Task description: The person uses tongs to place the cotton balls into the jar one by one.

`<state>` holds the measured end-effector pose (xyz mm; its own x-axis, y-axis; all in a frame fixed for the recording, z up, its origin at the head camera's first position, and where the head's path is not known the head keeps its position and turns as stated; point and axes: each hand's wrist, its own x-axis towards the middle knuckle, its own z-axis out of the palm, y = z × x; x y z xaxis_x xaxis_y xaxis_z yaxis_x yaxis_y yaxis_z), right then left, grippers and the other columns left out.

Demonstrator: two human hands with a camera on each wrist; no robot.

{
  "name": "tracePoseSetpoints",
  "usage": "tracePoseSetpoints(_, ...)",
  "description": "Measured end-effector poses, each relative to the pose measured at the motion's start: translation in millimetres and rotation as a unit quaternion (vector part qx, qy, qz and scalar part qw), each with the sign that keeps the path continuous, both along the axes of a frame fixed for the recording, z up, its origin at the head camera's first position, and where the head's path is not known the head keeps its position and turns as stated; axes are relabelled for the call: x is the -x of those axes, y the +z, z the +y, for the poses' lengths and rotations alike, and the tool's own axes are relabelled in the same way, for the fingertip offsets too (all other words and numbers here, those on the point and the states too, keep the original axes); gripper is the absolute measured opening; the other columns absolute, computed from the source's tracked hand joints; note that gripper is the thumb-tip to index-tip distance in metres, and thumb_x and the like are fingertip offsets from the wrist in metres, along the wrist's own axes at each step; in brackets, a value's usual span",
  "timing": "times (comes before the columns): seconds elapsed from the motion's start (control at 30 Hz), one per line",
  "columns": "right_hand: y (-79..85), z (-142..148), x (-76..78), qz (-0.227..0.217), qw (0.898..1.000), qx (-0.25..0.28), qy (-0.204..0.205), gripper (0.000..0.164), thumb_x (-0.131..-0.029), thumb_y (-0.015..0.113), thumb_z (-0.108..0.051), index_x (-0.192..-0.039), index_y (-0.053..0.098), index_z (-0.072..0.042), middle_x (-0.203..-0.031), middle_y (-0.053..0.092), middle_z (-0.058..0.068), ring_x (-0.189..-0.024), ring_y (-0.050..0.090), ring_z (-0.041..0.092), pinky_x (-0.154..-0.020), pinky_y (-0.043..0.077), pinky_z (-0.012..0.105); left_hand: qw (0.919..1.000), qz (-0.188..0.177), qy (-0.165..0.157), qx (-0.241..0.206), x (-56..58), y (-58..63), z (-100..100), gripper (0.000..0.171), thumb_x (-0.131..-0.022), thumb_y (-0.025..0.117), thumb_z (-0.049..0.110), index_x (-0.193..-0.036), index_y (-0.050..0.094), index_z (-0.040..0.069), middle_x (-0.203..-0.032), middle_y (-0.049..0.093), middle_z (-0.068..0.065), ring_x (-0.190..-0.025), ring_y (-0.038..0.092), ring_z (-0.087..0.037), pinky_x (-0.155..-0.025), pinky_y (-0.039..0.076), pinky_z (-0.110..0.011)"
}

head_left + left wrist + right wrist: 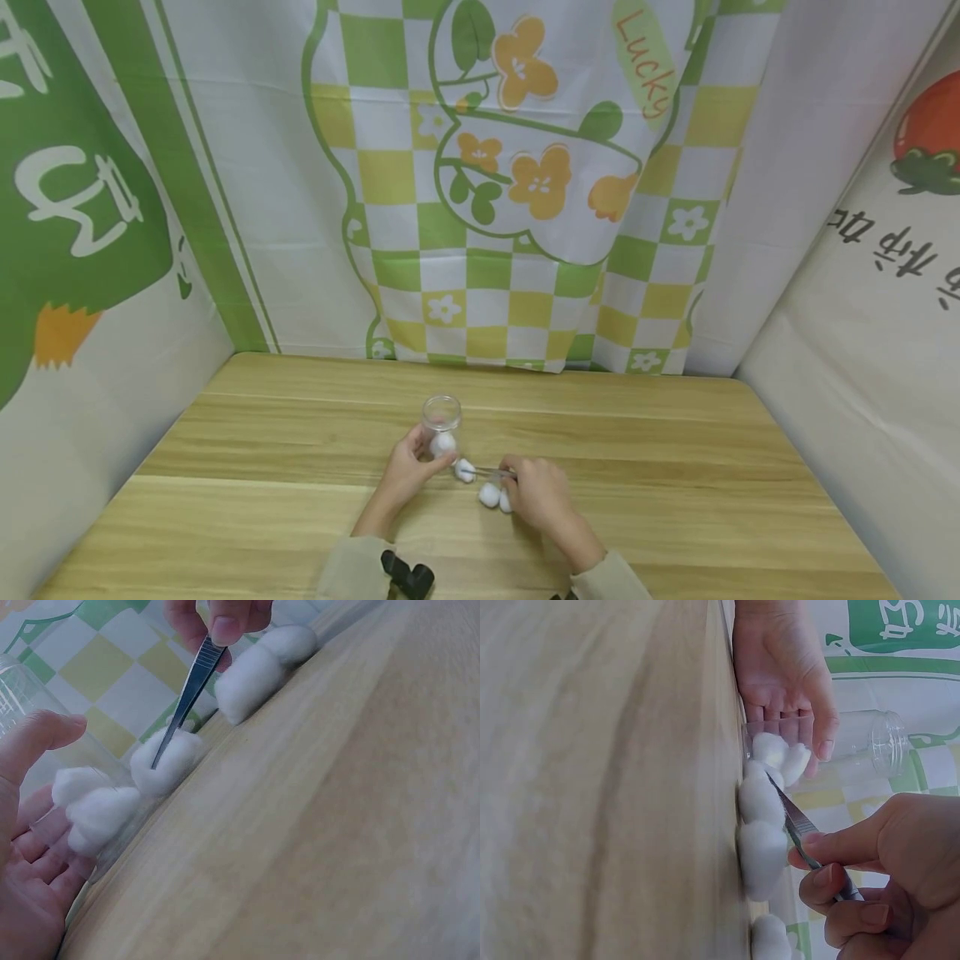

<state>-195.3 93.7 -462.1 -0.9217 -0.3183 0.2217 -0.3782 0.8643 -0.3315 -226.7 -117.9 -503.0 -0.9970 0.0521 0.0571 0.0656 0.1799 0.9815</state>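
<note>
In the head view my left hand (405, 471) holds a clear jar (442, 411), fingers behind it and thumb in front. The jar stands upright and uncapped, with white cotton balls (443, 444) in its bottom. Tweezers (489, 472) are pinched between the thumb and fingers of my right hand (542, 493). Their tips touch a cotton ball (169, 761) lying on the table beside the jar; whether they grip it I cannot tell. Two more cotton balls (490, 495) lie near my right hand, one partly hidden by its fingers in the head view.
The wooden table (675, 467) spreads around both hands. A checked, flowered cloth (510, 208) hangs behind its far edge, with printed cloths at the left and right sides. A black strap piece (408, 575) sits at the left sleeve.
</note>
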Motion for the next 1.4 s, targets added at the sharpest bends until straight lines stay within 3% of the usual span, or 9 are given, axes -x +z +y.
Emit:
tracePoseSetpoints(0.7,9.4,3.7,0.7,0.022,1.0,0.0,-0.011,0.005,-0.086,0.069,-0.014,-0.091,0.07,-0.011,-0.058,0.06,-0.003,-0.044,0.032,0.001,-0.039,0.019,0.01,1.0,0.003,-0.004,0.0,0.0,0.2,-0.3,0.063,-0.084,0.074,0.015,-0.139,0.045,0.003,-0.141,0.053,-0.021,-0.135,0.047,-0.038,-0.118,0.034,-0.053)
tracePoseSetpoints(0.97,12.3,5.0,3.0,0.011,1.0,0.008,-0.014,0.007,-0.089,0.067,-0.017,-0.091,0.07,-0.012,-0.057,0.058,-0.003,-0.044,0.031,0.002,-0.039,0.017,0.01,1.0,0.007,-0.003,-0.001,0.3,-0.5,-0.4,0.062,-0.084,0.073,0.013,-0.139,0.045,0.001,-0.141,0.052,-0.022,-0.135,0.047,-0.039,-0.118,0.034,-0.053)
tracePoseSetpoints(1.4,20.1,5.5,5.5,0.009,0.999,0.028,-0.031,0.008,-0.089,0.066,-0.017,-0.094,0.071,-0.012,-0.063,0.066,0.0,-0.047,0.038,0.002,-0.039,0.023,0.013,0.9999,0.011,-0.001,0.001,0.7,-1.5,-0.5,0.062,-0.084,0.073,0.011,-0.138,0.045,0.0,-0.141,0.052,-0.024,-0.135,0.046,-0.041,-0.118,0.034,-0.053)
